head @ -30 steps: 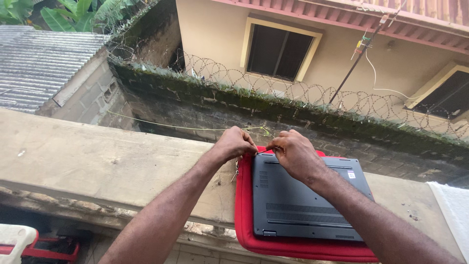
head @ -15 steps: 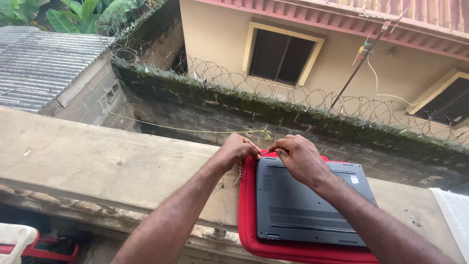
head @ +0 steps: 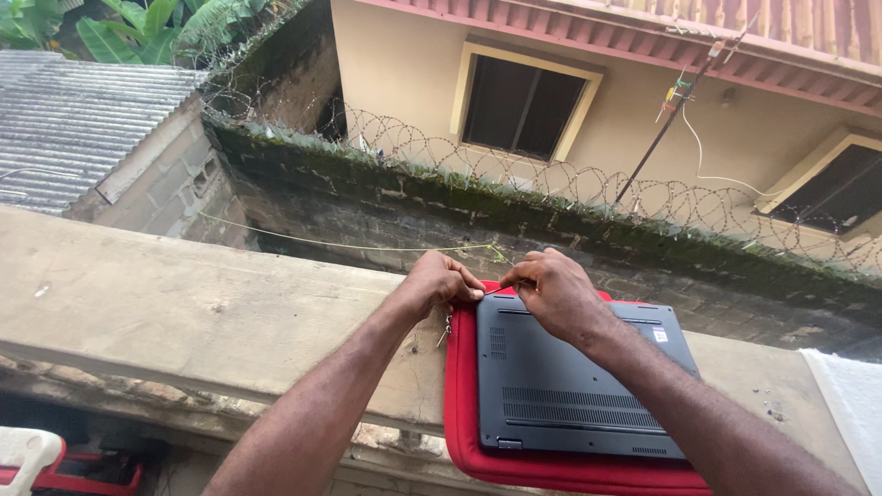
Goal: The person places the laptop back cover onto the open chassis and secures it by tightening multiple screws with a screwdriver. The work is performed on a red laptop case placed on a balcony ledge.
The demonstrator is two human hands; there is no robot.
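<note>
**Laptop face down on a red sleeve, both hands at its far edge**

Laptop (head: pixel 577 377), dark grey and closed, lies upside down, so its underside faces up: rows of vent slots run across the middle and near the front edge, a small grille sits near the far left corner, and a small pale sticker shows near the far right corner. It rests on a red sleeve (head: pixel 459 404) whose padded border shows along the left side and the front. Sleeve and laptop sit on top of a broad concrete wall (head: pixel 184 312), toward its right part.

Left hand (head: pixel 441 283) is closed into a loose fist at the far left corner of the laptop, fingertips pinched together on something too small to make out. A small metal piece, perhaps keys, dangles just below it. Right hand (head: pixel 556 292) is curled, fingers bent down on the far edge of the laptop, thumb and forefinger nearly meeting the left hand's.

A thin yellowish string (head: pixel 349 246) stretches leftward from the hands. Beyond, coiled razor wire (head: pixel 514 174) tops a mossy wall.
</note>
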